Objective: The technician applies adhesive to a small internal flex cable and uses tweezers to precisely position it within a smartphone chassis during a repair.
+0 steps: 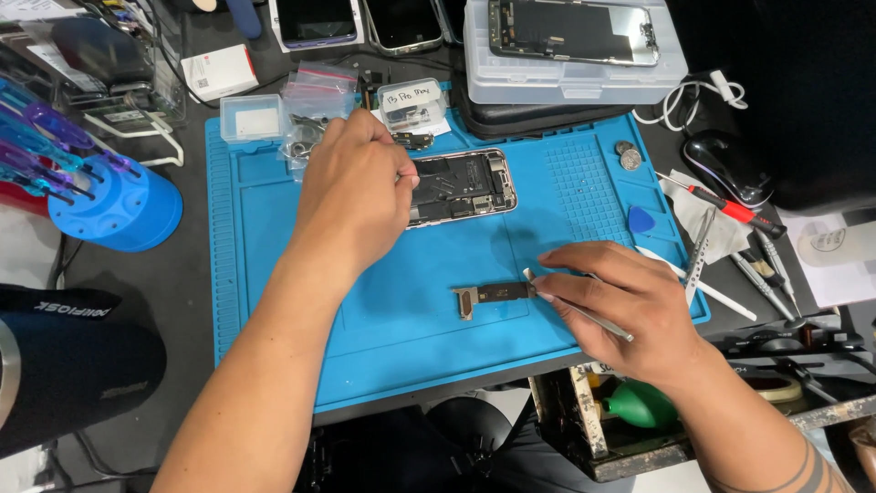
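The left hand (356, 196) sits at centre frame, its fingers (401, 178) pinched on the left edge of an opened phone (461, 187) lying on the blue mat (274, 274). Lower right, the right hand (620, 306) grips a thin metal tool (584, 312) (held like a pen), its tip touching a small flat part (493, 294) on the mat below the phone. A blue screwdriver stand (114, 205) stands on the worktop at left; a red-handled screwdriver (730, 208) lies at right, beside a blue pick (641, 220).
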